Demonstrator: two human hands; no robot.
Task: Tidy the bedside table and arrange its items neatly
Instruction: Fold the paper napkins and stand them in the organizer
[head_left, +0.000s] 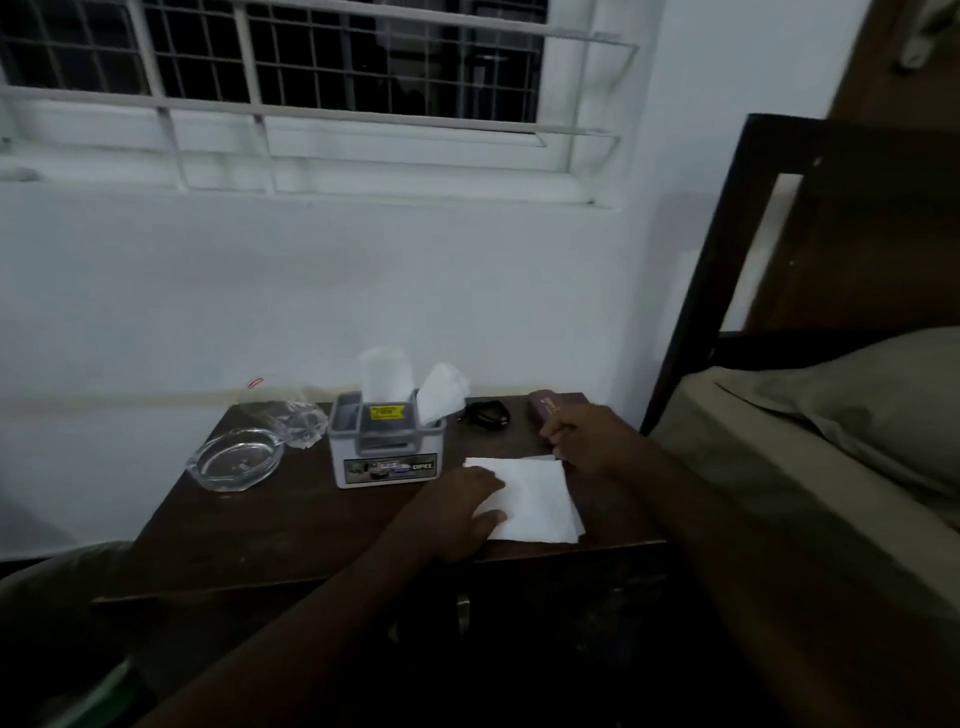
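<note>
A white tissue (535, 499) is pressed flat by the open left hand (462, 512); its far right corner is pinched by the right hand (582, 441). Left of it, upright tissues are held in a grey organiser box (387, 457); further left, a glass ashtray (239, 460) is seen on the bedside table (291, 530).

The front left of the table (249, 540) is bare wood, an open stretch for a hand to come in. Along the back things crowd together: a glass ashtray (240, 458) at the left, crumpled clear plastic (291, 415) just behind it, then a grey organiser box (387, 447) with tissues standing up out of it. A black cord (487, 414) and a maroon case (545, 408) fill the back right. The bed frame (696, 312) closes off the right side, the wall (363, 291) the rear.
</note>
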